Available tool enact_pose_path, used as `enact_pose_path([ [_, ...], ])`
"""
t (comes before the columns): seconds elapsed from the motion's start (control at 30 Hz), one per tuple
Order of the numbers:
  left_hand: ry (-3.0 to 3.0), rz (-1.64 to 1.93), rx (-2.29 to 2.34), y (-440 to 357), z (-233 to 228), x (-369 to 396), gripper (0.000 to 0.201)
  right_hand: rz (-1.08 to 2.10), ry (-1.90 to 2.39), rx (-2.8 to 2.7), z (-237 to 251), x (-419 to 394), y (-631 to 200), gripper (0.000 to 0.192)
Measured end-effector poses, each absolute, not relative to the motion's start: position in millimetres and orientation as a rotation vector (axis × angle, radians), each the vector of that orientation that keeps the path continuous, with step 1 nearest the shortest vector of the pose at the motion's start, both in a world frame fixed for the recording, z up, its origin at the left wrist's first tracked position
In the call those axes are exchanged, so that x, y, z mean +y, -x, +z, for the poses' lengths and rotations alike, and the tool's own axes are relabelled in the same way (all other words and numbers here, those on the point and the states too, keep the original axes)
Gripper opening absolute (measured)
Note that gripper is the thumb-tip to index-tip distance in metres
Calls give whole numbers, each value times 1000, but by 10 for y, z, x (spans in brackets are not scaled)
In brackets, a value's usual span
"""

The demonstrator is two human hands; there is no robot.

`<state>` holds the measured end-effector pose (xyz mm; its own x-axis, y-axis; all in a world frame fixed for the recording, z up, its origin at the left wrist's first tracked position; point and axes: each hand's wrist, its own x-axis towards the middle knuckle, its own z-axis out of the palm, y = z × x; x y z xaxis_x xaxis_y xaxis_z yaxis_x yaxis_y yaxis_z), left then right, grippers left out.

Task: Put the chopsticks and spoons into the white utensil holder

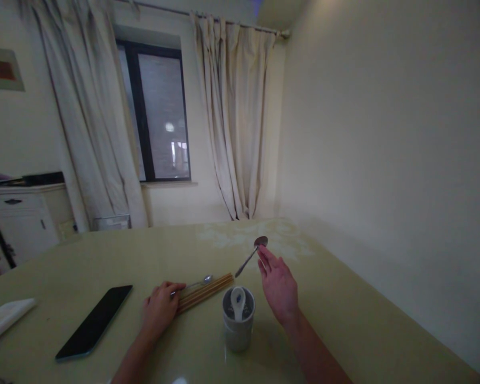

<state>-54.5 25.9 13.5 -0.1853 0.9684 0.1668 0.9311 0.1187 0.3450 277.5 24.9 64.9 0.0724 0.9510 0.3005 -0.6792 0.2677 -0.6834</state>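
My right hand (279,290) is raised beyond the cup, its fingertips pinching a metal spoon (246,262) near its bowl, with the handle slanting down to the left. On the table my left hand (160,308) is closed around the handle end of a second, smaller metal spoon (196,284). A bundle of wooden chopsticks (206,293) lies beside that spoon, and its near end is hidden by the left hand. Between both hands a grey-white cup (239,337) stands upright. A white ceramic spoon (237,305) leans inside it, bowl up.
To the left lie a dark tablet-like slab (95,322) and a white flat object (6,319) on the pale glossy table (172,248). A wall (384,160) runs along the table's right side. Curtains (236,106) and a window (164,112) are behind.
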Motion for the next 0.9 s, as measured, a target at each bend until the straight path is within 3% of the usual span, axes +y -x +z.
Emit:
enact_pose_path([
  [0.27, -2075, 664, 2300, 529, 115, 222, 43, 1217, 501, -794, 472, 339, -2736, 42],
  [0.4, -2201, 956, 2232, 360, 143, 165, 44, 1248, 463, -777, 331, 404, -2633, 44],
  [0.53, -2147, 1259, 1877, 85, 149, 106, 41, 1332, 439, -786, 204, 424, -2477, 50],
  [0.9, -1648, 1315, 1440, -182, 284, 27, 67, 1350, 554, -1204, 292, 252, -2407, 71],
])
